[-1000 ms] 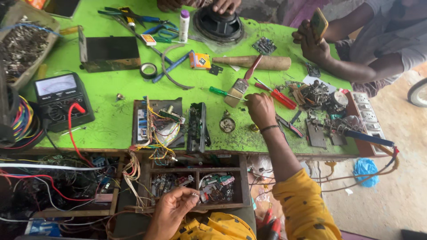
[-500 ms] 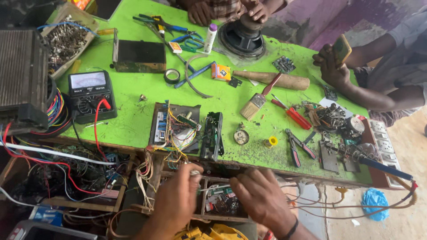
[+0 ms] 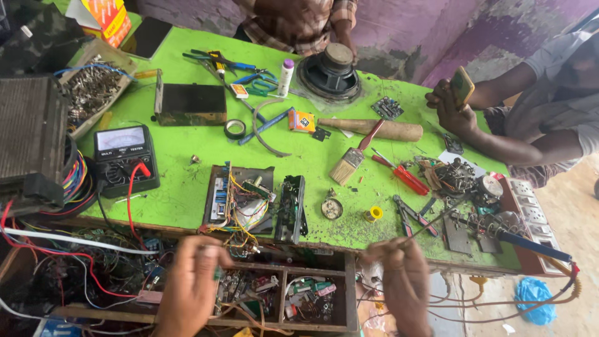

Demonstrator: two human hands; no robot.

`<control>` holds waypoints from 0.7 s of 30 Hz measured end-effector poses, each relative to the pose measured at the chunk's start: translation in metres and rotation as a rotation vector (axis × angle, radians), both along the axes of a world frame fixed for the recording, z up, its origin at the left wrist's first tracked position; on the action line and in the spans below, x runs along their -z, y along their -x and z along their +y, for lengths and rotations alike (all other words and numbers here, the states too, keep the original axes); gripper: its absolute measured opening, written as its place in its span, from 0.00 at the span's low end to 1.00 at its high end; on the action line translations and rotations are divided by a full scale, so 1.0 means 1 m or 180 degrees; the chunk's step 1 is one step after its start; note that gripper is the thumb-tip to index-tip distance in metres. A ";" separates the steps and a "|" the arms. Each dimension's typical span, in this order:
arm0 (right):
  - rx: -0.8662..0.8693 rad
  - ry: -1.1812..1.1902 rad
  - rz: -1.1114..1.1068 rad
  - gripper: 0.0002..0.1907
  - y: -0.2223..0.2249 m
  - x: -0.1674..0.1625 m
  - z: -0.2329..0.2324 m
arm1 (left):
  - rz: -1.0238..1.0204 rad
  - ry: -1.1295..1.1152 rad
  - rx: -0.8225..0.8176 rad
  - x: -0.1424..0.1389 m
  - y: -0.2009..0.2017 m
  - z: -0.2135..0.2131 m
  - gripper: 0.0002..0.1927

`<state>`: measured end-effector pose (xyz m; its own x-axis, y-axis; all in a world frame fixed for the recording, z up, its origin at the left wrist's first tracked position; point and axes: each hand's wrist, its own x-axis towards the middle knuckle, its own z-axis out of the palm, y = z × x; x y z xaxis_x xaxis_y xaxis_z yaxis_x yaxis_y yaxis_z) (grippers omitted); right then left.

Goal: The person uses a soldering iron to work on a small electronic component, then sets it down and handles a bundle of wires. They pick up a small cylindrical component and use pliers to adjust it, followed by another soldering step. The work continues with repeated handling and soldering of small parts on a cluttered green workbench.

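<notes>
While both hands hang just below the near edge of the green workbench (image 3: 187, 181), the work looks to be at the wiring stage on the opened circuit assembly (image 3: 240, 200), which sits at the near edge, left of centre, its coloured wires spilling over the lip.

Left hand (image 3: 190, 284): fingers curled in, tips pressed together near the trailing wires at the bench lip, above the wooden parts drawer (image 3: 284, 293). It seems to pinch a small piece or wire end; too small to tell which.

Right hand (image 3: 404, 281): closed in a loose fist, thumb and fingers pinching a thin dark wire (image 3: 430, 228) that runs up and right toward the soldering iron (image 3: 524, 240) resting on its stand at the right end.

Judgement: a lead is being taken up for joining. The next move would call for a steady pinch on both ends and clearance from the tangle at the lip.

Nearby: analog multimeter (image 3: 121, 156) at the left edge, paintbrush (image 3: 352, 156) and red screwdriver (image 3: 402, 175) mid-bench. Another person's hand holds a phone (image 3: 462, 87) at the far right.
</notes>
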<state>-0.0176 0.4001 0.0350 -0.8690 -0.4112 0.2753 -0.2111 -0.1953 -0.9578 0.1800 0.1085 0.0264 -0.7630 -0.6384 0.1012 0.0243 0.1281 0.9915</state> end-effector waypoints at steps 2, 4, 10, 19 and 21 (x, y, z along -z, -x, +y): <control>-0.0186 0.0616 -0.0876 0.11 -0.020 0.018 -0.018 | -0.0173 -0.0322 0.0269 0.009 0.013 0.021 0.15; -0.0537 0.0796 -0.0867 0.07 -0.050 0.033 -0.040 | -0.0363 -0.0718 0.0525 0.017 0.027 0.047 0.16; -0.0342 0.0160 -0.0433 0.10 -0.087 0.021 -0.070 | 0.0142 -0.0548 0.0859 0.003 0.047 0.067 0.14; -0.0465 0.0306 -0.0363 0.07 -0.087 -0.001 -0.080 | 0.0222 0.0071 0.0921 -0.008 0.040 0.059 0.13; -0.0517 -0.0078 -0.0324 0.06 -0.086 0.004 -0.074 | 0.0319 -0.0258 0.1133 0.000 0.036 0.057 0.13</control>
